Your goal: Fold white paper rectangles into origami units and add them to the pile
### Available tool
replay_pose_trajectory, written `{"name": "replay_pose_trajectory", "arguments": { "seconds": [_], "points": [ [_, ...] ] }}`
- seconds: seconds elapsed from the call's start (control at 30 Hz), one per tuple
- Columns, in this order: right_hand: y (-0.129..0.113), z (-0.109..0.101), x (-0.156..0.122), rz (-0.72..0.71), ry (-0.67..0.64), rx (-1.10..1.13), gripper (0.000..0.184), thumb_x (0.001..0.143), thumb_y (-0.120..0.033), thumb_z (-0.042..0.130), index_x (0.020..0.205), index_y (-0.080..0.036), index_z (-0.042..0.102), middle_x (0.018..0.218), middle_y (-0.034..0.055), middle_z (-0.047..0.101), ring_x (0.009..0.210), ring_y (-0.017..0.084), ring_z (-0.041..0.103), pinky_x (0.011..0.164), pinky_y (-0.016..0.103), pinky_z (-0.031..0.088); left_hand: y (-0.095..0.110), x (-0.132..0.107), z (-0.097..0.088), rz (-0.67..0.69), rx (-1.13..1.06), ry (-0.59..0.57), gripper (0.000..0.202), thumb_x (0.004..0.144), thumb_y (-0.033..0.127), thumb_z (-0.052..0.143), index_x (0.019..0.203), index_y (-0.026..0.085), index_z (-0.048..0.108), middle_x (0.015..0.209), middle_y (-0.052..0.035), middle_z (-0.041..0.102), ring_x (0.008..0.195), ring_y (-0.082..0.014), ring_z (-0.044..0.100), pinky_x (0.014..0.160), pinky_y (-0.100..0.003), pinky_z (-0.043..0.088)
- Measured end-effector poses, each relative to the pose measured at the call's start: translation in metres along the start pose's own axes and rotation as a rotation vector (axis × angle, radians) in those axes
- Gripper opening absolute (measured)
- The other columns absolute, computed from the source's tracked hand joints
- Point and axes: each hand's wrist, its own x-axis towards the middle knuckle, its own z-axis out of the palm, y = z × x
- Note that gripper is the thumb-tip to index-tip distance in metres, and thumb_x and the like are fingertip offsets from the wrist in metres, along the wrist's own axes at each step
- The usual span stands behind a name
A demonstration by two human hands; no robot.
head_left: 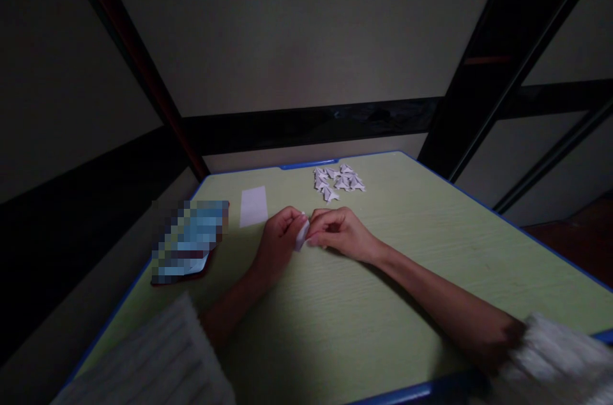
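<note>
Between my two hands, just above the middle of the table, is a small piece of folded white paper. My left hand is closed on it, thumb on top. From the other side my right hand pinches at the paper's right edge, its thumb and fingers pressed together. The fingers hide much of the folds. Beyond my hands lies a group of several folded paper figures, pointed and pale. A flat white sheet of paper rests to the left of them.
The pale green table has a blue edge, with a blue handle-like strip at the back. A bluish flat object with a dark red rim, partly pixelated, lies at the left edge. Cabinet panels stand close behind the table.
</note>
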Motion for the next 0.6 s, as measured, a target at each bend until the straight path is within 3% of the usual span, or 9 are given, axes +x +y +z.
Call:
{"name": "replay_pose_trajectory", "arguments": {
  "seconds": [0.13, 0.3, 0.6],
  "points": [
    [0.0002, 0.0044, 0.0019, 0.065, 0.079, 0.091, 0.016, 0.060, -0.025, 0.064, 0.058, -0.012, 0.055, 0.057, -0.0036, 0.048, 0.048, 0.004, 0.044, 0.047, 0.019, 0.034, -0.0022, 0.0016, -0.0003, 0.013, -0.027, 0.065, 0.013, 0.067, 0.025, 0.048, 0.058, 0.016, 0.045, 0.042, 0.0087, 0.040, 0.036, -0.0041, 0.032, 0.034, -0.016, 0.023],
    [-0.0006, 0.0050, 0.0030, 0.116, 0.149, 0.106, 0.022, 0.064, -0.032, 0.060, 0.058, -0.013, 0.050, 0.054, -0.0024, 0.050, 0.050, 0.006, 0.045, 0.051, 0.021, 0.034, -0.0013, 0.0021, 0.0009, 0.009, -0.047, 0.040, 0.008, 0.066, 0.016, 0.044, 0.058, 0.016, 0.044, 0.038, 0.0082, 0.045, 0.034, -0.0051, 0.039, 0.035, -0.015, 0.029],
    [0.0025, 0.0010, 0.0031, 0.155, 0.222, -0.097, 0.020, 0.063, -0.029, 0.057, 0.055, -0.013, 0.048, 0.053, -0.0026, 0.046, 0.050, 0.007, 0.038, 0.049, 0.022, 0.029, 0.0006, 0.0011, 0.0001, -0.088, -0.088, 0.040, 0.011, 0.062, 0.020, 0.051, 0.056, 0.013, 0.056, 0.051, 0.0025, 0.056, 0.049, -0.0079, 0.051, 0.048, -0.019, 0.044]
  ]
}}
